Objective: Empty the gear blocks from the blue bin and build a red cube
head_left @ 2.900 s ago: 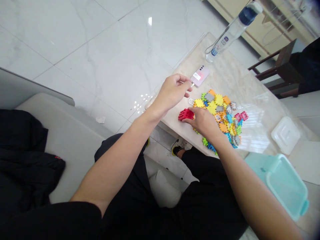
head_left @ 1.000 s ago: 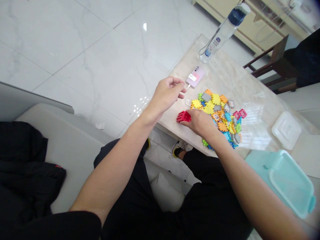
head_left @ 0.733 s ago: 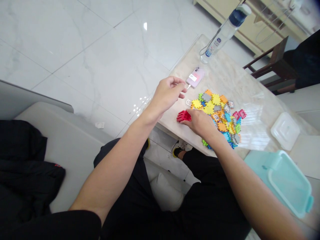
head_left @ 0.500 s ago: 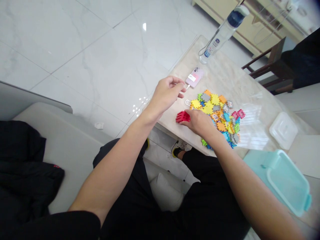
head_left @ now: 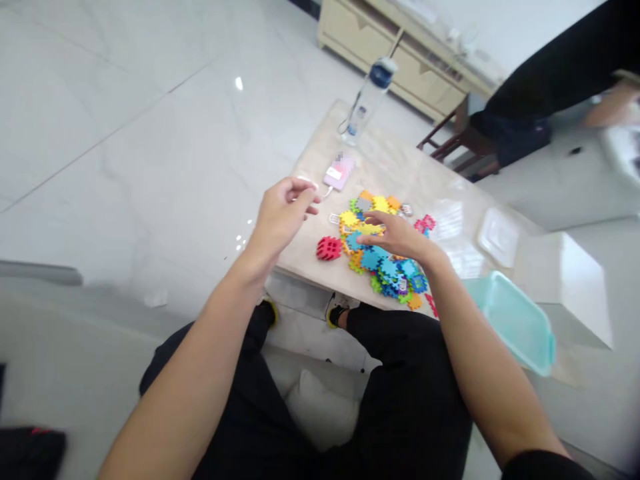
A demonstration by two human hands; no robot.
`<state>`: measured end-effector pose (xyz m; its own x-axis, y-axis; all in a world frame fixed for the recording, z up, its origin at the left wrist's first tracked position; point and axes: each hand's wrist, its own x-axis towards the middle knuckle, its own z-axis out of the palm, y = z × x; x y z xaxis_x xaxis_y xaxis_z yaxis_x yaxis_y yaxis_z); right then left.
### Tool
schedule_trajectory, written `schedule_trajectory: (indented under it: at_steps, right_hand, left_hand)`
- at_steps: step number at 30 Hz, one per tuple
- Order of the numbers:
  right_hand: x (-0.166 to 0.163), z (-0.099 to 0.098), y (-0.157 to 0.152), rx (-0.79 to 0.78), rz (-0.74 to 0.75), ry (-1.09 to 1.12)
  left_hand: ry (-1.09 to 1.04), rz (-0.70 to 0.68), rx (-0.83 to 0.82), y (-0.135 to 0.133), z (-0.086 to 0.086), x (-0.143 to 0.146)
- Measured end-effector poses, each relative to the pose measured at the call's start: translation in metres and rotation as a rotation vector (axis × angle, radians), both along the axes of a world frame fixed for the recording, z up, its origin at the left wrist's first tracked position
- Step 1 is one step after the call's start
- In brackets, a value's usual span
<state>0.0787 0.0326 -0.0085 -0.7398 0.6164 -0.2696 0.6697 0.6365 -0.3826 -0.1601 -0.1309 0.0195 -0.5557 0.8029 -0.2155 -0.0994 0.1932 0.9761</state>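
My right hand (head_left: 397, 235) hovers over a heap of colourful interlocking toothed plastic tiles (head_left: 387, 260), its thumb and fingers apart and nothing between them. Left of the heap, a red slatted block of joined pieces (head_left: 329, 249) rests on the table by itself. My left hand (head_left: 287, 212) is held above the table's left edge, near a pink phone (head_left: 340, 172) with a white cable. Its fingers are curled toward the thumb. A small whitish shape shows at the fingertips, too blurred to name. Beside the heap lies a white window-like piece (head_left: 335, 219).
A clear bottle with a blue cap (head_left: 367, 100) stands at the table's far end. To the right are a clear lid (head_left: 498, 237), transparent plastic sheets (head_left: 450, 220), a mint-green bin (head_left: 517, 327) and a white box (head_left: 583, 287). Another person in dark clothes (head_left: 555, 73) is at upper right.
My right hand has let go of the red block and moved right, over the tile heap. My left hand stays curled. The camera view has shifted, showing more of the heap's blue tiles.
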Motion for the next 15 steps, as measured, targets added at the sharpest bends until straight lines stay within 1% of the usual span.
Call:
schedule_trajectory:
  at_steps: [2,4,6,7,10,12,15]
  right_hand:
    - [0.029,0.008,0.032,0.084,-0.181,0.023]
    - [0.062,0.009,0.066,0.210,-0.369,-0.034]
    - [0.094,0.004,0.095,0.285,-0.518,-0.134]
    - [0.108,0.000,0.106,0.287,-0.565,-0.181]
    - [0.135,-0.022,0.127,0.221,-0.620,-0.261]
    - [0.142,-0.039,0.134,0.189,-0.630,-0.245]
    - [0.145,-0.065,0.142,0.149,-0.696,-0.208]
  left_hand:
    - [-0.008,0.013,-0.006,0.002,0.002,0.001]
    - [-0.014,0.006,0.000,0.005,0.002,0.002]
    - [-0.021,-0.020,0.009,0.009,0.002,0.006]
    - [-0.025,-0.036,0.016,0.012,0.002,0.008]
    - [-0.044,-0.057,0.033,0.020,0.002,0.018]
    - [-0.059,-0.054,0.056,0.027,0.002,0.025]
    - [-0.080,-0.083,0.094,0.037,-0.002,0.035]
